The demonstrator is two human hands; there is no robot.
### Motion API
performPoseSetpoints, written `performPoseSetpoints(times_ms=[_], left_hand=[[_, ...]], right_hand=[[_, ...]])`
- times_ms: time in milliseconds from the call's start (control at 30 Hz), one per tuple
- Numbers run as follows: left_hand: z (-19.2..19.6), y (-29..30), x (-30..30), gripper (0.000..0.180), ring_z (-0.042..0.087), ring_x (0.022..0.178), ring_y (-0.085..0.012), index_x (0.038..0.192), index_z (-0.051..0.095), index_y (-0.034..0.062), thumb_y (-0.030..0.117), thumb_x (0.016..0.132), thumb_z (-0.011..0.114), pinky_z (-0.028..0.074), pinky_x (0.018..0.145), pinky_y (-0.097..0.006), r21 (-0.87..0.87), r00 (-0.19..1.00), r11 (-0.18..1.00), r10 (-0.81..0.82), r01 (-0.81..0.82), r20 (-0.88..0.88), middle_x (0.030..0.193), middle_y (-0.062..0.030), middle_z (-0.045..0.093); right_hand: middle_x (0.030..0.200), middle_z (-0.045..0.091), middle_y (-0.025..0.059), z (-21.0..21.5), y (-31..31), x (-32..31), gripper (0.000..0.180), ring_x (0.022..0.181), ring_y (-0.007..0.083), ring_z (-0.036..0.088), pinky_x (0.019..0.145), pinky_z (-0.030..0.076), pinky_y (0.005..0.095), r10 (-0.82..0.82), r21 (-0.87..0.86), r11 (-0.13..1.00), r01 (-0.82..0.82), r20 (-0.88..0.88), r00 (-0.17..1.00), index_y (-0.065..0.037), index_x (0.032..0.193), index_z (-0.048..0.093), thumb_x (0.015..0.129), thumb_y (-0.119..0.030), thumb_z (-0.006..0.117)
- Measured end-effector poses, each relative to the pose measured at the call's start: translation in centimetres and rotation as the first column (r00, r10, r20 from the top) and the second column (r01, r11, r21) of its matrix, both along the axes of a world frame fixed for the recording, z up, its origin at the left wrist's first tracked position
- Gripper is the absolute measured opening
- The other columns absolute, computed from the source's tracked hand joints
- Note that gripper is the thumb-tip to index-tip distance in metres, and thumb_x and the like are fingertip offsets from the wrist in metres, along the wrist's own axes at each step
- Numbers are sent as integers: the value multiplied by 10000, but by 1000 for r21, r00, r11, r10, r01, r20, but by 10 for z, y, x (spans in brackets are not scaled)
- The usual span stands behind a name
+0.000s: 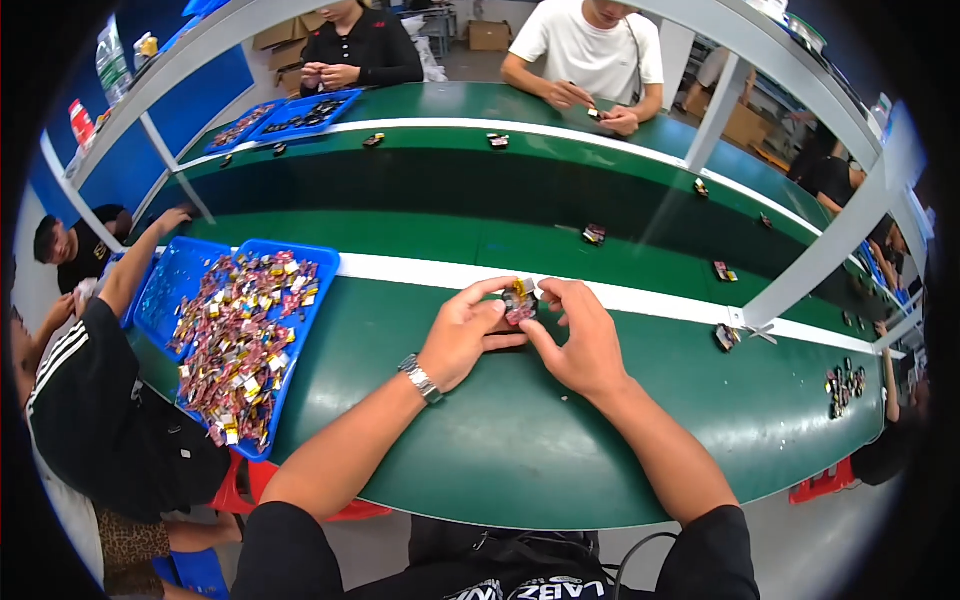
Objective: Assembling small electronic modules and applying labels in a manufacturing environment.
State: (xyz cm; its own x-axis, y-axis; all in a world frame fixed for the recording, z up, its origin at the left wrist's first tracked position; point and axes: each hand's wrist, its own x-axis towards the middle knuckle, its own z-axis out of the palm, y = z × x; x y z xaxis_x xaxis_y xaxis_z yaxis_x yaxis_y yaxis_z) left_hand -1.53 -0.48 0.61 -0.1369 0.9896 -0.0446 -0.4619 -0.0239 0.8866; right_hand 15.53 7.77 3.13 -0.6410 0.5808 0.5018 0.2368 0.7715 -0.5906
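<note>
Both my hands meet over the green table [520,440] near the white stripe. My left hand [462,338], with a metal watch on the wrist, and my right hand [580,340] pinch one small part [519,301] between their fingertips. The part is reddish with a bit of yellow and some wires. Most of it is hidden by my fingers.
A blue tray [305,310] heaped with several similar small parts lies to my left, with a second blue tray [175,285] beyond it. A person in black sits close at my left. Single parts [726,336] ride the dark belt. Two people work across the table.
</note>
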Motion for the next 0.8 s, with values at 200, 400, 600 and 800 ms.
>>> performPoseSetpoints(times_ms=[200,400,600,800], left_hand=[[2,1,1,326,666,1040,-250,1332,462,12,82,1013,450,589,872,-377,-34,994,997,-69,66,-81,1167,-173,631],[2,0,5,300,682,974,-238,1297,465,-12,67,1009,440,595,827,-341,-27,976,1000,-21,15,-218,1124,-174,643],[-2,2,5,274,688,918,-231,1262,462,-16,53,998,451,599,802,-329,-8,970,1000,20,-22,-244,1096,-171,641],[-4,2,7,338,636,1063,-237,1275,447,-16,-26,938,478,597,879,-357,1,987,997,77,-77,-138,1218,-161,550]], right_hand=[[1096,583,86,-6,20,4,327,936,255,602,716,544,351,186,277,946,-166,-50,981,-92,1100,663,786,-27,723],[940,552,71,-4,15,7,212,849,256,574,698,514,357,198,210,956,-206,57,979,-62,949,645,751,-10,700],[929,527,74,-6,11,8,256,876,252,568,720,508,365,151,170,970,-172,128,980,-64,1010,637,764,-41,705],[1059,543,107,-13,3,4,373,884,248,621,723,530,339,24,-98,995,-25,-6,1000,-71,1155,598,801,-7,697]])
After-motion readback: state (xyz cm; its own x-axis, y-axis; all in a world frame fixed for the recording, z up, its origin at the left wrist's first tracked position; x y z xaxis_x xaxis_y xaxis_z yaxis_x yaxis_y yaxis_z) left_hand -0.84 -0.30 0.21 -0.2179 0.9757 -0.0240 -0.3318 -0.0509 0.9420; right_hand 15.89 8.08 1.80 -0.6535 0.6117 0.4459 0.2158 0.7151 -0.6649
